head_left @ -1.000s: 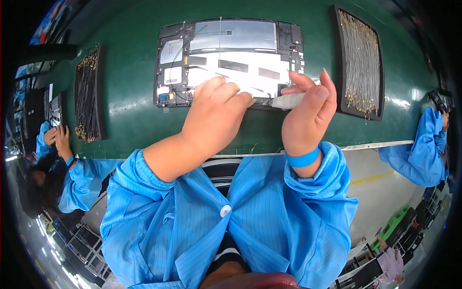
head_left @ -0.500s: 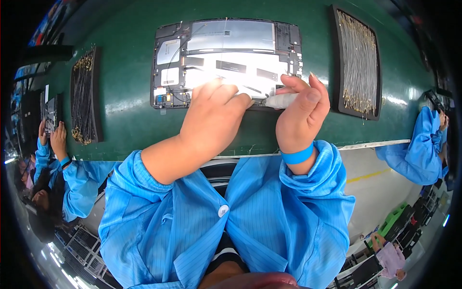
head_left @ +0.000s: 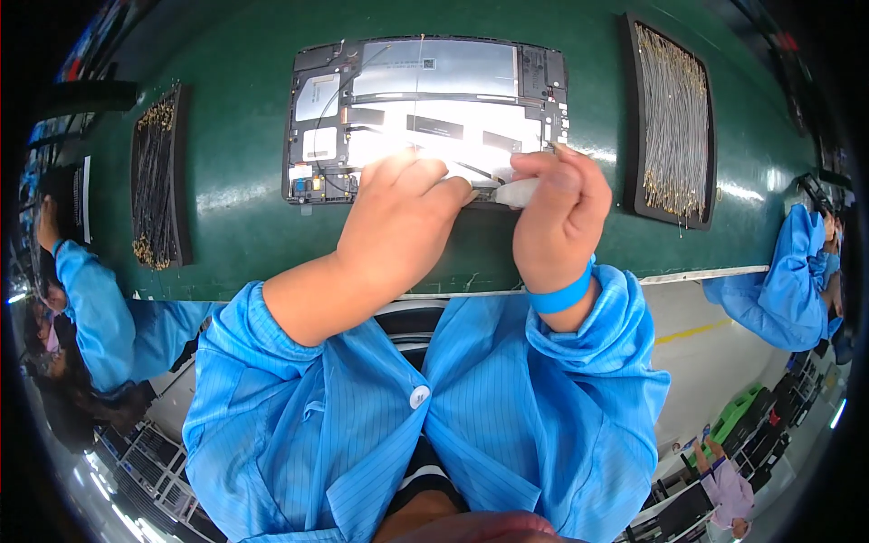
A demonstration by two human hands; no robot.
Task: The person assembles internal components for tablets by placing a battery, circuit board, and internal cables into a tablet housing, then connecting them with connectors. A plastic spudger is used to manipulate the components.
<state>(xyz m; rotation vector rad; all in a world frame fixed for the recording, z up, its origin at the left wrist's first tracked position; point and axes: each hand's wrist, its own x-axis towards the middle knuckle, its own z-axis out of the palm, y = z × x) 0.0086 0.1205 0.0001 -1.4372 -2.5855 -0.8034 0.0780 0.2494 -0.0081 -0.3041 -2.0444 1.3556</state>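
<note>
An opened tablet-like device (head_left: 434,77) lies on the green table, its inner side up, with a bright metal plate, black tapes and boards along the edges. One thin cable (head_left: 418,90) crosses it from the far edge and vanishes under my left hand (head_left: 398,199). That hand rests on the device's near edge, fingers closed and pressed together; what they hold is hidden. Close beside it, my right hand (head_left: 561,204) is closed over the near right part. A white, sleeve-like tapered piece (head_left: 516,192) shows at its fingers, pointing toward the left fingertips.
A black tray of pale thin cables (head_left: 672,127) stands at the right, and another with black cables (head_left: 158,181) at the left. Co-workers in blue sleeves (head_left: 95,290) sit on both sides. The table's front edge (head_left: 697,274) runs just before me.
My right hand has shifted slightly left, its fingers curled closer together. My left hand stays in place. The co-worker's hand at the left has moved away from a dark device.
</note>
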